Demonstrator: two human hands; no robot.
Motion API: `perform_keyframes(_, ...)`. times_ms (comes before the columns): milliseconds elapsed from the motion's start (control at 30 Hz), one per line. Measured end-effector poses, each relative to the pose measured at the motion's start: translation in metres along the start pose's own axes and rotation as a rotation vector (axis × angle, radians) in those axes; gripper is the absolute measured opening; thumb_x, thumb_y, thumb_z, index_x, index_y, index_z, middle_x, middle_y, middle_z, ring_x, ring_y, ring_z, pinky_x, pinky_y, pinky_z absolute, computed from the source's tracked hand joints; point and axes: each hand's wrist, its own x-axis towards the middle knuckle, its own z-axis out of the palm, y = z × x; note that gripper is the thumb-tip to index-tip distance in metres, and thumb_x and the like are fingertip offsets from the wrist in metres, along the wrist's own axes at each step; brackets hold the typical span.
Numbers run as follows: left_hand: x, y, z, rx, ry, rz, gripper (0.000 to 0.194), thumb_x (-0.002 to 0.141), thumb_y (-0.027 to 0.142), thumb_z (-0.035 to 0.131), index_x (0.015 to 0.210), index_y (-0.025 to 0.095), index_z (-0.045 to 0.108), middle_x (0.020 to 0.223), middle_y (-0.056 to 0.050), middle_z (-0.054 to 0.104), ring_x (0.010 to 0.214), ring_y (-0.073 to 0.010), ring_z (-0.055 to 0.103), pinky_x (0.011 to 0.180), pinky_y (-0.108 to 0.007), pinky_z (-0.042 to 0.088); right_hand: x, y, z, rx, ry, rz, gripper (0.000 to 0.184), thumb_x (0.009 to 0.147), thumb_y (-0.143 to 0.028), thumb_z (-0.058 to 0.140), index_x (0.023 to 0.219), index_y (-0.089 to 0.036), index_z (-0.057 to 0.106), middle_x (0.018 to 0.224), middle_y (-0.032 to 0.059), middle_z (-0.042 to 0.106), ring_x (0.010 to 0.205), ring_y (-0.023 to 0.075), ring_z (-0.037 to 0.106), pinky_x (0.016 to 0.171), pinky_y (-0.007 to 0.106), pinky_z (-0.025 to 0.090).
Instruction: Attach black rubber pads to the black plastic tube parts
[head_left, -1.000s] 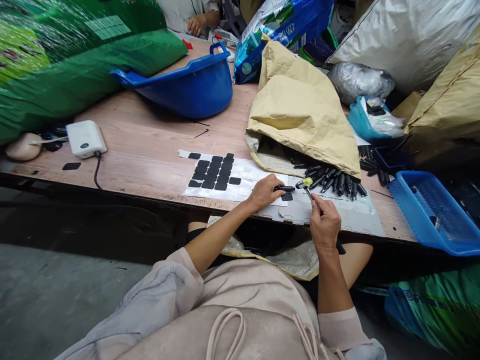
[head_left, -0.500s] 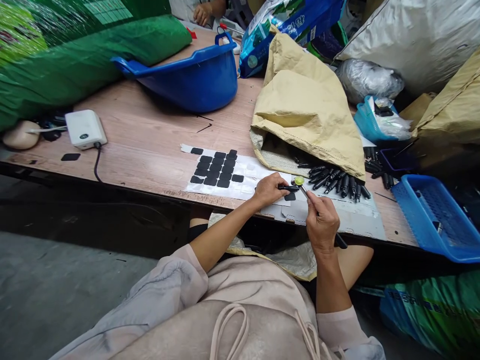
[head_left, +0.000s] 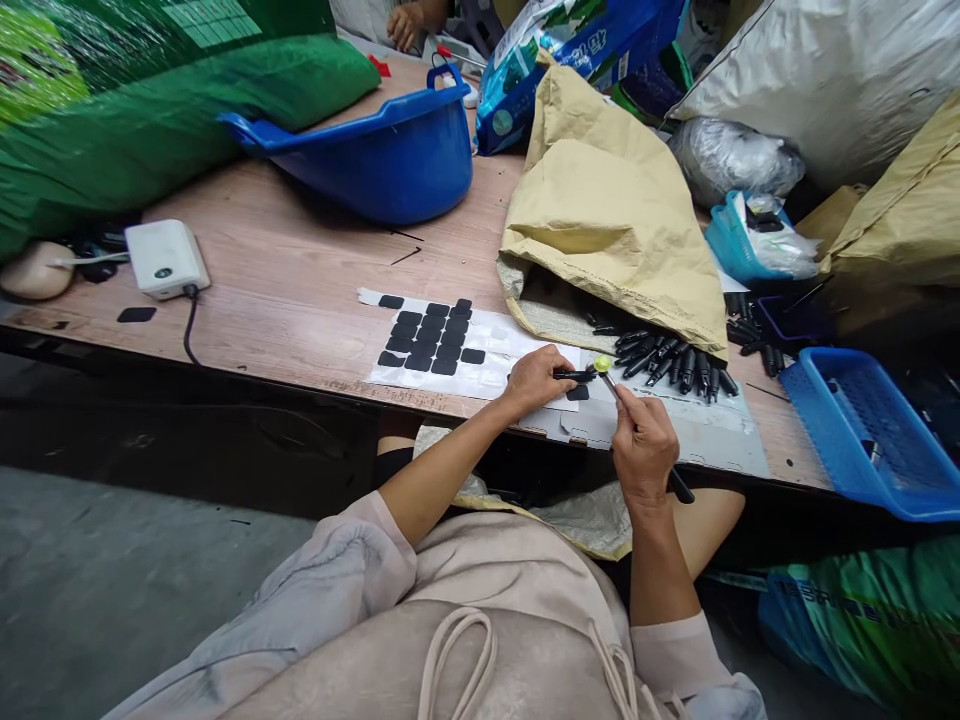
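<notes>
My left hand (head_left: 532,380) is closed on a slim black pen-like piece (head_left: 571,376), held low over the board at the table's front edge. In my right hand (head_left: 643,440) is a small hammer (head_left: 604,366) with a yellow-green end, a metal shaft and a dark handle showing below the fist. The hammer's head is beside the tip of the black piece; I cannot tell whether they touch. A black rounded patch (head_left: 577,393) lies just under the piece. Left of my hands is a white backing sheet (head_left: 487,385) with rows of black rounded patches (head_left: 424,340).
Several black pen-like pieces (head_left: 686,368) spill from a tan sack (head_left: 607,190). A blue basket (head_left: 885,440) stands right, a blue basin (head_left: 375,165) farther back. A white box (head_left: 166,258) with a cable sits left. Across the table another person's hand (head_left: 406,26) shows.
The hammer's yellow-green end has shifted slightly right against the black piece's tip. Both hands keep their hold, and the view has moved very slightly.
</notes>
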Motion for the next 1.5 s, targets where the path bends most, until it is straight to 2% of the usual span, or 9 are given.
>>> perform_keyframes(300, -0.004, -0.001, 0.001, 0.039, 0.016, 0.029, 0.016, 0.083, 0.029, 0.077, 0.097, 0.022, 0.081, 0.094, -0.001, 0.067, 0.083, -0.0172, 0.063, 0.073, -0.03, 0.048, -0.003, 0.028, -0.004, -0.063, 0.084, -0.011, 0.027, 0.1, -0.027, 0.057, 0.112, -0.022, 0.08, 0.09, 0.0064, 0.072, 0.086, 0.0187, 0.063, 0.08, 0.029, 0.046)
perform_keyframes(500, -0.004, -0.005, 0.0, 0.02, 0.016, 0.087, 0.016, 0.093, 0.032, 0.066, 0.097, 0.022, 0.078, 0.095, -0.003, 0.067, 0.09, -0.0189, 0.064, 0.078, -0.031, 0.048, -0.009, 0.058, 0.0, -0.155, 0.038, -0.103, 0.024, 0.099, -0.03, 0.059, 0.106, -0.025, 0.081, 0.089, 0.0053, 0.071, 0.082, 0.0191, 0.056, 0.08, 0.032, 0.043)
perform_keyframes(767, -0.024, 0.0, -0.008, -0.067, 0.027, 0.204, 0.019, 0.096, 0.033, 0.062, 0.099, 0.018, 0.074, 0.094, -0.004, 0.068, 0.086, -0.0183, 0.063, 0.078, -0.031, 0.048, -0.014, 0.062, 0.007, -0.25, 0.036, -0.122, 0.024, 0.097, -0.031, 0.059, 0.108, -0.026, 0.08, 0.093, 0.0054, 0.069, 0.084, 0.0197, 0.053, 0.079, 0.034, 0.038)
perform_keyframes(833, -0.047, 0.006, -0.015, -0.121, -0.079, 0.308, 0.021, 0.098, 0.033, 0.061, 0.104, 0.018, 0.073, 0.095, -0.005, 0.07, 0.086, -0.0176, 0.064, 0.08, -0.03, 0.048, -0.015, 0.063, 0.008, -0.258, 0.034, -0.122, 0.024, 0.097, -0.03, 0.059, 0.11, -0.027, 0.079, 0.093, 0.0054, 0.069, 0.085, 0.0198, 0.052, 0.079, 0.034, 0.037)
perform_keyframes(933, -0.085, 0.009, -0.021, -0.109, -0.427, 0.416, 0.021, 0.099, 0.034, 0.061, 0.109, 0.021, 0.073, 0.098, -0.004, 0.074, 0.088, -0.0174, 0.067, 0.079, -0.027, 0.048, -0.016, 0.064, 0.009, -0.271, 0.049, -0.13, 0.025, 0.097, -0.03, 0.059, 0.111, -0.027, 0.079, 0.094, 0.005, 0.069, 0.084, 0.0198, 0.051, 0.078, 0.034, 0.037)
perform_keyframes(1033, -0.11, -0.003, -0.011, 0.086, -0.663, 0.329, 0.018, 0.096, 0.033, 0.065, 0.108, 0.023, 0.074, 0.105, -0.005, 0.076, 0.093, -0.0211, 0.071, 0.077, -0.028, 0.049, -0.017, 0.064, 0.01, -0.282, 0.058, -0.131, 0.024, 0.097, -0.03, 0.059, 0.111, -0.027, 0.079, 0.093, 0.0048, 0.069, 0.084, 0.0199, 0.052, 0.078, 0.034, 0.036)
perform_keyframes(1267, -0.114, -0.04, 0.022, 0.528, -0.715, -0.118, 0.017, 0.092, 0.021, 0.065, 0.104, 0.019, 0.077, 0.114, -0.017, 0.076, 0.105, -0.0332, 0.074, 0.08, -0.036, 0.054, -0.018, 0.063, 0.01, -0.28, 0.015, -0.085, 0.027, 0.097, -0.031, 0.057, 0.112, -0.026, 0.079, 0.095, 0.0063, 0.068, 0.086, 0.0208, 0.052, 0.079, 0.035, 0.036)
perform_keyframes(1367, -0.109, -0.025, 0.004, 0.422, -0.814, -0.011, 0.008, 0.086, 0.023, 0.072, 0.091, 0.021, 0.078, 0.095, -0.011, 0.079, 0.093, -0.0294, 0.074, 0.077, -0.034, 0.053, -0.018, 0.062, 0.01, -0.267, -0.007, -0.062, 0.027, 0.096, -0.031, 0.057, 0.113, -0.027, 0.079, 0.096, 0.0069, 0.067, 0.087, 0.0212, 0.051, 0.079, 0.036, 0.037)
perform_keyframes(1500, -0.072, 0.011, -0.037, -0.044, -0.917, 0.263, 0.009, 0.089, 0.029, 0.072, 0.094, 0.029, 0.08, 0.086, 0.0, 0.077, 0.077, -0.0173, 0.07, 0.072, -0.025, 0.049, -0.018, 0.063, 0.011, -0.267, 0.01, -0.072, 0.027, 0.097, -0.031, 0.057, 0.112, -0.027, 0.079, 0.095, 0.0065, 0.067, 0.087, 0.0211, 0.051, 0.079, 0.035, 0.036)
